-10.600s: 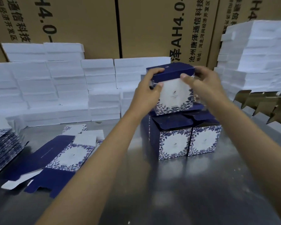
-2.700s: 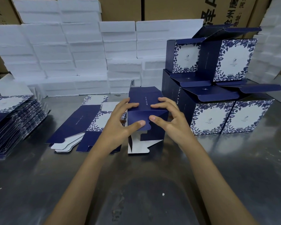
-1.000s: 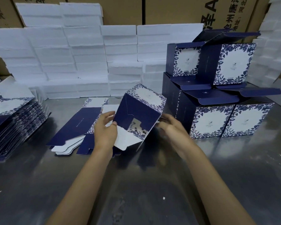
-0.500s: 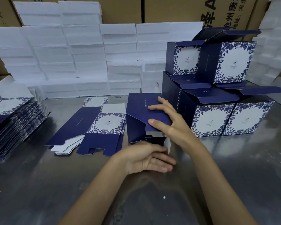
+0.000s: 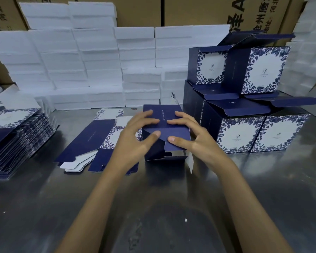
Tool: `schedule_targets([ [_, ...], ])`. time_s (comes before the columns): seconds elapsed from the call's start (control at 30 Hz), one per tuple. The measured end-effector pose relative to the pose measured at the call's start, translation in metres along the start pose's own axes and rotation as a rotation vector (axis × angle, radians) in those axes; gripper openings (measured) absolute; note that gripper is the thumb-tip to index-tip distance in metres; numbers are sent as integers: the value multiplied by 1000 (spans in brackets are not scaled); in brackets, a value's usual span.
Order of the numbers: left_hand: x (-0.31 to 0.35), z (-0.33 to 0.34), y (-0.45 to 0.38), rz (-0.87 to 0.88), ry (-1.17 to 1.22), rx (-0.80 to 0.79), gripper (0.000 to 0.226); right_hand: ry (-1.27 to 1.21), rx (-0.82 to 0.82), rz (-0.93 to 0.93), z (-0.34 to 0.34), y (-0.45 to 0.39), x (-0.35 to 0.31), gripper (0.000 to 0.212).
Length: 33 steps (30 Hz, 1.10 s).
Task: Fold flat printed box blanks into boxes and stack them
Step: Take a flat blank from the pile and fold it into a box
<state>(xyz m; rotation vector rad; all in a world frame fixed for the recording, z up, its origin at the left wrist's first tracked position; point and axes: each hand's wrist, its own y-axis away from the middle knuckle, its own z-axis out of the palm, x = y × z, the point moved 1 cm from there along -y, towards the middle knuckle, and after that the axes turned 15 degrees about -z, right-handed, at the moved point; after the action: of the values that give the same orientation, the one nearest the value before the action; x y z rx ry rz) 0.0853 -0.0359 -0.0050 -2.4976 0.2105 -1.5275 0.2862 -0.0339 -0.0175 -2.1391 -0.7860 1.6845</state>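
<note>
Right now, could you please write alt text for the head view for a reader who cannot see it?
Two hands, left and right, press the flaps of a half-folded navy box on a metal table. Finished floral boxes are stacked at right; flat blanks are piled at left.

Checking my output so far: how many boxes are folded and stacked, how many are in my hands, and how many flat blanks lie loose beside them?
Folded boxes in the stack: 4
Box being folded, between left hand and right hand: 1
Loose flat blanks: at least 1; any overlapped ones unclear
Total: 6
</note>
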Motion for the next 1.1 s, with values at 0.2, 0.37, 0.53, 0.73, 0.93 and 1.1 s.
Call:
schedule_targets([
  [0.2, -2, 14, 1, 19, 44, 106, 25, 37, 191, -17, 11, -3, 1, 31],
  [0.37, -5, 15, -1, -9, 89, 78, 22, -36, 196, 5, 10, -1, 0, 27],
  [0.53, -4, 19, 0, -8, 148, 136, 16, -21, 251, -29, 17, -2, -3, 22],
  [0.73, -6, 8, -5, -26, 151, 14, 22, -85, 197, -14, 10, -1, 3, 23],
  [0.93, -2, 16, 0, 22, 141, 73, 23, -58, 216, -28, 11, -1, 6, 24],
  [1.1, -2, 20, 1, 176, 22, 148, 28, -153, 182, 91, 4, 0, 10, 65],
])
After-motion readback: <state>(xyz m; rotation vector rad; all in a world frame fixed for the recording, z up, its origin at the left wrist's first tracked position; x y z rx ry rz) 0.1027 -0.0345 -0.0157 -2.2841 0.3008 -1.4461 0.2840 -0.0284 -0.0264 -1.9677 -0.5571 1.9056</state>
